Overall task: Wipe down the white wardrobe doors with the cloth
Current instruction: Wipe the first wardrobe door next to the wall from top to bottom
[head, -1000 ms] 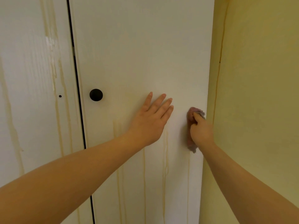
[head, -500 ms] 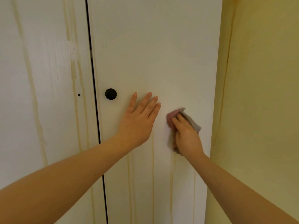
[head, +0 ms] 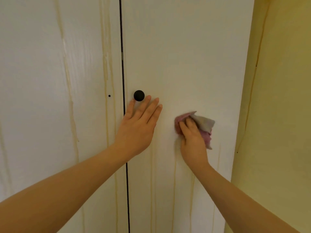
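Cloth [head: 203,125] under right hand [head: 193,140]

The 1 head-worn camera faces the wardrobe doors [head: 185,56] squarely from close range, tilted slightly downward.

the right hand [head: 193,140] covers the middle of the cloth [head: 204,125], so only its edges show. the left hand [head: 138,126] hides part of the dark gap between the doors. both doors and both arms run off the picture's edges.
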`<state>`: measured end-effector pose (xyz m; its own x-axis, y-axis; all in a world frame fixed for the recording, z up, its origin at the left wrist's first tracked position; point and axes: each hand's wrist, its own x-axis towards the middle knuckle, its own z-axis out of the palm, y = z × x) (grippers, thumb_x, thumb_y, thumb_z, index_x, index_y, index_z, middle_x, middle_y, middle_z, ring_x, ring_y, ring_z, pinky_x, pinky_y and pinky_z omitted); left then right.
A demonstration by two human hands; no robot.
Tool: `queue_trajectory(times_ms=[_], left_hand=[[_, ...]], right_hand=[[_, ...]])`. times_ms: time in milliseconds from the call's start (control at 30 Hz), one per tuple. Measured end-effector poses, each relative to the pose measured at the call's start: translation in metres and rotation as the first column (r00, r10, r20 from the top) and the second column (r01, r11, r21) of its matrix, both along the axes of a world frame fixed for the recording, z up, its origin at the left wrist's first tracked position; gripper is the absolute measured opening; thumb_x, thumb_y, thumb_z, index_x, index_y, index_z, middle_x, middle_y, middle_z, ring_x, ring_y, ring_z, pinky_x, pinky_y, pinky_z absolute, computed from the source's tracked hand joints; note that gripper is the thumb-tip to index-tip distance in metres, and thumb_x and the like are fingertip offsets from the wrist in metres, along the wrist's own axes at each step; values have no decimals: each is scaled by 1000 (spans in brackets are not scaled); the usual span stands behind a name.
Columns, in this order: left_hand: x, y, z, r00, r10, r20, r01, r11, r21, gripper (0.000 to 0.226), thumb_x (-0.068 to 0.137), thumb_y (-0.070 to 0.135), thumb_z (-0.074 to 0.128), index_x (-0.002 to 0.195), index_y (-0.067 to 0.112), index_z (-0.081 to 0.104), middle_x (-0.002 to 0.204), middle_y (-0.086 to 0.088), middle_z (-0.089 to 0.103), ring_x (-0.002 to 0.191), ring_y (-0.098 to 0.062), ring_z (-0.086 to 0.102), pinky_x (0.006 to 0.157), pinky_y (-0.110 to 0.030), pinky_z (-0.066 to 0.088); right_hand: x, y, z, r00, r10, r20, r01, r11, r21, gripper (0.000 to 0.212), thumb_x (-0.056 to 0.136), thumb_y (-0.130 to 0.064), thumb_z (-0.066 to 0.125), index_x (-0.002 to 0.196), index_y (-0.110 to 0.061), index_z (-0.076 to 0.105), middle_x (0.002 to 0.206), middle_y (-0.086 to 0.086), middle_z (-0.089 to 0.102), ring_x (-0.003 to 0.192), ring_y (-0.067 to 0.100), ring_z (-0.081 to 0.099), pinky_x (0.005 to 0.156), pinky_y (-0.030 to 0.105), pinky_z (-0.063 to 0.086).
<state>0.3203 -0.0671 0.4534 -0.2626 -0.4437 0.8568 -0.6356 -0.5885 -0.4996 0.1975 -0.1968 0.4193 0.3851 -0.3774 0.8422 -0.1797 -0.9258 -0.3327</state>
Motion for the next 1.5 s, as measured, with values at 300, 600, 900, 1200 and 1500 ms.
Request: queue_trajectory(times_ms=[300, 600, 900, 1200, 1500], left_hand=[[14, 24, -14, 1000, -3, -27, 0, 997, -83, 56, 89, 11, 51, 141, 2, 34, 147, -14, 38, 139, -27, 29, 114, -52, 16], [9, 27, -23, 992, 24, -121, -36, 995, -95, 52, 90, 9, 32, 142, 1, 30, 149, -16, 35, 140, -29, 29, 113, -55, 10], [13, 44, -25, 996, 29, -85, -32, 999, -40, 50, 91, 8, 30, 141, 1, 33, 147, -15, 39, 139, -28, 30, 113, -55, 10], [16, 51, -32, 996, 56, -70, -59, 997, -47, 51, 90, 9, 39, 140, 0, 37, 147, -16, 39, 139, -28, 28, 113, -56, 13], [17, 53, -37, 995, 42, -91, -47, 997, -54, 51, 91, 10, 33, 141, 1, 34, 148, -15, 38, 139, -28, 28, 113, -56, 14]], right_hand=[[21, 25, 5, 998, 14, 68, -6, 993, -118, 43, 83, 7, 37, 123, 7, 54, 134, 24, 47, 128, 33, 41, 107, 20, 18], [39, 44, 12, 992, 61, 107, -39, 979, -200, 46, 78, 5, 44, 123, 8, 53, 132, 26, 49, 124, 39, 44, 104, 44, 31], [42, 48, 22, 992, 60, 114, -29, 966, -256, 48, 83, -8, 30, 121, 6, 56, 129, 25, 52, 122, 37, 47, 101, 46, 29], [40, 54, 16, 993, 50, 110, -12, 948, -319, 47, 81, -6, 32, 119, 3, 59, 127, 21, 56, 118, 34, 53, 99, 35, 35], [39, 69, -9, 996, 84, 30, -68, 937, -343, 49, 82, -8, 32, 124, -1, 56, 132, 17, 53, 123, 30, 49, 97, 36, 40]])
